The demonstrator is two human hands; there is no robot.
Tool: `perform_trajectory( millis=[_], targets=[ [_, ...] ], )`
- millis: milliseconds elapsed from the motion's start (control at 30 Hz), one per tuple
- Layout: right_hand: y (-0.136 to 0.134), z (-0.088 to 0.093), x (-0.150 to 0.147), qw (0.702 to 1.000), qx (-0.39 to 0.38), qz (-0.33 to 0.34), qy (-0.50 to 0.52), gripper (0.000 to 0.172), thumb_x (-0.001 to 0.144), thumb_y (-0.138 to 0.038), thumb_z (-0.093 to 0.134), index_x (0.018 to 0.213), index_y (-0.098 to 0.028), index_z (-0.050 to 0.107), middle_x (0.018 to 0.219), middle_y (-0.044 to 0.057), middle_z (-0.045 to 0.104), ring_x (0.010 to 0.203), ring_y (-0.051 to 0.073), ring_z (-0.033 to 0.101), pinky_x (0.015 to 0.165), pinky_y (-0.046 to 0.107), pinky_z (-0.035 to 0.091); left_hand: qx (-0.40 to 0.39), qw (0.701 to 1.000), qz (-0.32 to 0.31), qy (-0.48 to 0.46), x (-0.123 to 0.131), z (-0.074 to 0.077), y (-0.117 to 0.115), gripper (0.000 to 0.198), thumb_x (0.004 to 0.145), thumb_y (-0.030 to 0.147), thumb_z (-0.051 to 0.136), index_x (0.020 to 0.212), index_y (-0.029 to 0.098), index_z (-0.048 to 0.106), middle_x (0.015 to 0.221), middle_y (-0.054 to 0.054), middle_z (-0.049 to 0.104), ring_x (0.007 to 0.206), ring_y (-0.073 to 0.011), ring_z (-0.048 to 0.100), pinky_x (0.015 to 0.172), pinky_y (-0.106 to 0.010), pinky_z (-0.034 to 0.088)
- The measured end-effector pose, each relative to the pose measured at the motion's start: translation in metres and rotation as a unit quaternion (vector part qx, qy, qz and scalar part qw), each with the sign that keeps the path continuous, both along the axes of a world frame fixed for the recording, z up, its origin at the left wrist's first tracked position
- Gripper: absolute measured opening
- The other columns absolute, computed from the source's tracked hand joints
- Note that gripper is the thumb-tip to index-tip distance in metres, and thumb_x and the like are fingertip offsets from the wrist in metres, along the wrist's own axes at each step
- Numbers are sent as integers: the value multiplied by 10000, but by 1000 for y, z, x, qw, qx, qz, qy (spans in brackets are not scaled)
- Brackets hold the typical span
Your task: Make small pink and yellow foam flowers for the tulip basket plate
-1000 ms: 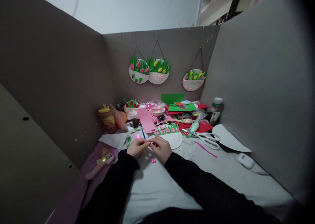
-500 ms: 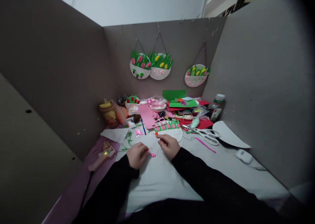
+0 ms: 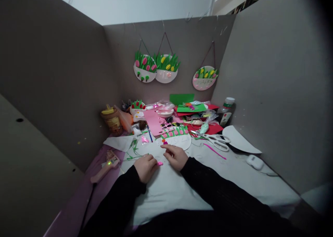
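Note:
My left hand (image 3: 145, 167) rests on the white cloth with its fingers curled together at a small lumpy pink piece (image 3: 160, 163). Its fingertips are partly hidden. Over the near edge of a white half plate (image 3: 179, 143), my right hand (image 3: 176, 157) stretches out its index finger, with the thumb apart below it. Close to that fingertip, a tiny orange piece (image 3: 163, 140) and a magenta piece (image 3: 165, 143) sit at the plate's left side. Pink tulips (image 3: 176, 133) with green leaves line the plate's upper edge, and faint pencil marks show on its face.
White scissors (image 3: 217, 141) and a magenta strip (image 3: 214, 151) lie right of the plate. A glue gun (image 3: 105, 167) with its light on is at left. Behind are coloured papers (image 3: 152, 120), a cup (image 3: 112, 119) and a bottle (image 3: 226, 110). Decorated plates (image 3: 166, 75) hang on the back panel.
My right hand's fingers have gone from a pinch by the orange piece to a stretched index finger. The magenta piece now shows. The whole view has shifted slightly.

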State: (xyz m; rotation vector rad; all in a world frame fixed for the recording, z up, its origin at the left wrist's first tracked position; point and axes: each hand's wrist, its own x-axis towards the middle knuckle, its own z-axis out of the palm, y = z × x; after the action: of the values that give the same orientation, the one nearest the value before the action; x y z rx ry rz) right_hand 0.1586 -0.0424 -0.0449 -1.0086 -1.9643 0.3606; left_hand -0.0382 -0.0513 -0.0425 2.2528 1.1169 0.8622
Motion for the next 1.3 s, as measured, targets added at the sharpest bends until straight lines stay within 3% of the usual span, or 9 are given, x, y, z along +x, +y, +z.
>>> perform_trajectory(
  millis=[233, 433, 667, 967, 1167, 1300],
  targets=[
    [1, -2, -2, 999, -36, 14, -37, 320, 780, -182, 522, 1093, -202, 584, 732, 7, 632, 645, 129, 556, 664, 249, 454, -21, 999, 8, -26, 1, -4, 1, 173, 712, 372, 613, 617, 227, 619, 673, -71, 521, 679, -191, 458, 710, -314, 356],
    [5, -7, -3, 994, -33, 22, -99, 222, 761, -134, 538, 942, -200, 649, 846, 40, 656, 802, 158, 585, 761, 284, 449, -15, 999, 25, -30, 2, -2, 1, 188, 683, 399, 633, 602, 229, 627, 661, -69, 538, 667, -187, 467, 693, -309, 364],
    [6, -8, -2, 988, -24, 44, -148, 132, 739, -131, 576, 740, -205, 685, 721, 28, 607, 748, 163, 555, 727, 285, 439, -10, 999, 31, -16, 3, 0, 2, 182, 713, 360, 608, 588, 229, 624, 651, -65, 535, 664, -186, 472, 685, -306, 358],
    [4, -7, -4, 986, -30, 65, -151, 159, 740, -122, 569, 778, -208, 697, 740, 32, 607, 773, 164, 549, 750, 293, 444, 36, 998, 35, 48, 3, -11, 7, 166, 768, 325, 558, 653, 228, 630, 697, -73, 537, 690, -195, 468, 669, -306, 335],
    [4, -8, -4, 985, -33, 66, -156, 161, 739, -119, 569, 793, -208, 693, 748, 31, 609, 773, 165, 549, 748, 293, 443, 11, 999, 42, 10, 4, -10, 8, 142, 745, 303, 590, 632, 227, 629, 679, -65, 530, 679, -189, 474, 685, -312, 344],
    [5, -8, -4, 984, -41, 64, -164, 162, 750, -120, 561, 805, -199, 691, 761, 36, 611, 786, 162, 545, 758, 288, 435, 53, 997, 29, 58, 2, -8, 7, 154, 780, 288, 546, 700, 221, 660, 705, -67, 560, 681, -175, 499, 650, -287, 363]
  ],
)
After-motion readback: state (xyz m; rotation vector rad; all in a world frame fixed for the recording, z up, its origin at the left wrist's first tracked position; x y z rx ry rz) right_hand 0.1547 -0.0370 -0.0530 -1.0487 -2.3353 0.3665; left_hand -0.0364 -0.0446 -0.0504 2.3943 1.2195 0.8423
